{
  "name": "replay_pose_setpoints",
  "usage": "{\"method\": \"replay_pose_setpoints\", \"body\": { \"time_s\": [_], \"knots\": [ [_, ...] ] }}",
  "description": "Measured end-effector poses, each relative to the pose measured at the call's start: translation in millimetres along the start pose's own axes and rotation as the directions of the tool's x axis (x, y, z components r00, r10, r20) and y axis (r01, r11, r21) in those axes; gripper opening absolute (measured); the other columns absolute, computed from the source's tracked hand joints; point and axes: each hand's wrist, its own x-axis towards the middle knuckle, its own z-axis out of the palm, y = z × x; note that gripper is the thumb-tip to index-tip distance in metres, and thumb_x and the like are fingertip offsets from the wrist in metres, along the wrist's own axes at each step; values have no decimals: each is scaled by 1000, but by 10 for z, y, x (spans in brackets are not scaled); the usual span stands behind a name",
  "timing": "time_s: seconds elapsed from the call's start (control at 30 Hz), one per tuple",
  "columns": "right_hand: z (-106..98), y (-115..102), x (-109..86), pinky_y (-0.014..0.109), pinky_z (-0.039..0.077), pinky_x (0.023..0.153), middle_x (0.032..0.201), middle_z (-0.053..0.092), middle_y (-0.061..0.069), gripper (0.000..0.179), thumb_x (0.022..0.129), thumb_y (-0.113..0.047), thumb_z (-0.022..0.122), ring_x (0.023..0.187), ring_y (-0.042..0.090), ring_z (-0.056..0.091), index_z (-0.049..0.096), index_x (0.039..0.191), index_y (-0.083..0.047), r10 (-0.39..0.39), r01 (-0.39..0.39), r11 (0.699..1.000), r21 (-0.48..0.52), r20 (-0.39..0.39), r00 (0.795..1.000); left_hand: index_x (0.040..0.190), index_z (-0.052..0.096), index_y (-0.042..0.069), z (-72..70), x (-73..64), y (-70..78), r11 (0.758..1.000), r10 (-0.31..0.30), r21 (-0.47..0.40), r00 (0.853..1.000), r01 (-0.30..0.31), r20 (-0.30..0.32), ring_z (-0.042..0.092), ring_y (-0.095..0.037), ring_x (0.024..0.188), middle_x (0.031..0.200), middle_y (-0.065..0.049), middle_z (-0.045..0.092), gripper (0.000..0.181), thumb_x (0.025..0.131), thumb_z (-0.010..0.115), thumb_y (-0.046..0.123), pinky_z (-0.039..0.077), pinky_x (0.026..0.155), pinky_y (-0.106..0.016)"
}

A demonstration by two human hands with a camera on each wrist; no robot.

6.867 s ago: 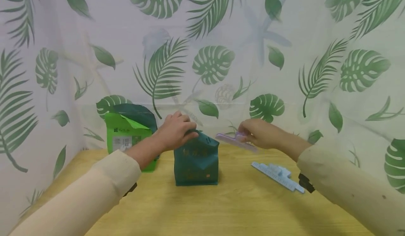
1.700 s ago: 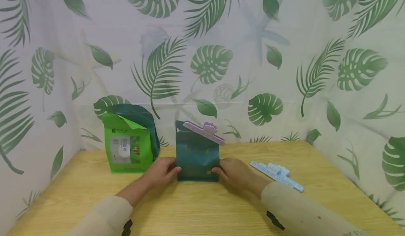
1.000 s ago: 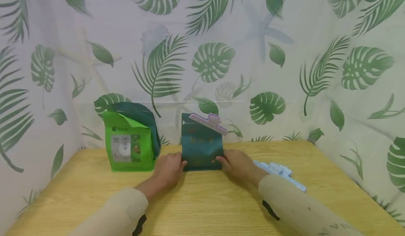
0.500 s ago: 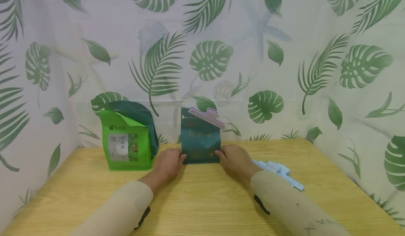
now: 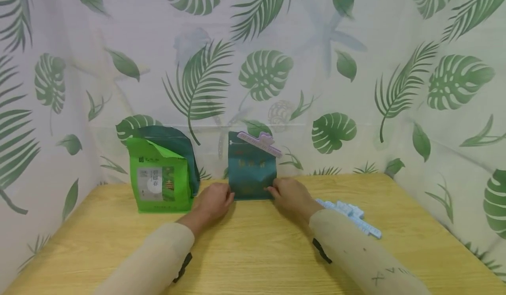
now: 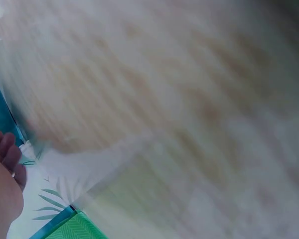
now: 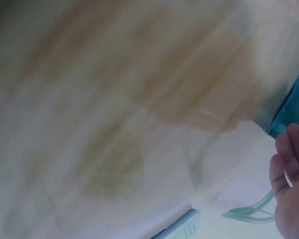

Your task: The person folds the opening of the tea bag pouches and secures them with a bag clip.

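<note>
A dark green pouch (image 5: 253, 172) stands upright at the back middle of the wooden table. A purple sealing clip (image 5: 261, 144) sits slanted across its top right corner. My left hand (image 5: 213, 200) holds the pouch low on its left side, thumb at the front edge. On the opposite side my right hand (image 5: 294, 196) holds it the same way. Each wrist view catches only a strip of the pouch beside the fingers: the left hand (image 6: 7, 179) at one edge, the right hand (image 7: 294, 174) at the other.
To the left stands a bright green tea pouch (image 5: 158, 189), with another dark green pouch (image 5: 178, 139) behind it. Light blue sealing clips (image 5: 348, 211) lie on the table at the right, partly hidden by my right forearm. A leaf-patterned cloth (image 5: 261, 75) hangs behind the table.
The purple clip, earlier in my right hand, is on the pouch's top. Both hands have moved down to the pouch's lower sides, and the pouch has slid back towards the cloth.
</note>
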Motion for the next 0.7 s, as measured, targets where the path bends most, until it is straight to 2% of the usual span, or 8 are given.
{"method": "replay_pose_setpoints", "body": {
  "time_s": [0.07,0.17,0.27,0.37,0.5,0.63,0.7],
  "knots": [
    [32,7,23,33,47,60,69,56,0,28,100,-22,61,63,14,51,58,75,-12,-9,8,1000,11,18,1000,94,64,7,22,9,-16,1000,-7,4,999,7,45,65,-27,92,93,-9,66,18,98,60,24,54,82,-44],
    [80,16,59,36,53,71,83,63,6,17,99,-20,62,76,19,60,62,89,-6,-2,0,999,34,70,998,118,60,2,36,6,-29,1000,-21,23,994,18,111,60,-31,113,117,-15,62,30,98,59,24,50,96,-47],
    [100,42,96,41,54,84,99,66,14,20,99,-19,62,92,27,64,62,102,0,12,-18,999,45,111,994,128,54,2,36,24,-14,999,-30,48,990,23,139,54,-32,124,129,-17,57,38,100,56,27,47,100,-49],
    [98,63,124,45,52,91,107,64,18,25,98,-19,62,101,32,63,60,109,3,26,-31,998,45,122,992,129,53,3,28,53,15,998,-40,61,990,32,133,53,-32,125,131,-15,56,39,102,54,31,47,99,-49],
    [96,57,110,46,51,92,107,63,18,24,98,-18,61,102,33,62,59,110,3,26,-30,998,49,95,995,129,53,4,16,54,44,998,-47,56,991,40,129,53,-31,123,130,-14,56,40,103,53,34,47,98,-49],
    [95,-13,43,43,52,82,94,63,12,15,99,-16,58,88,27,61,61,97,-2,25,-33,994,101,74,997,125,55,4,-8,-37,45,997,-51,55,991,44,121,56,-31,118,124,-13,59,37,103,53,34,48,96,-49],
    [95,-65,16,42,51,77,85,61,9,19,101,-15,56,80,24,59,61,85,-5,-3,-1,997,76,63,998,122,57,6,-24,-102,34,997,-59,63,992,52,111,57,-29,114,120,-11,60,33,103,53,33,48,94,-48]
  ]
}}
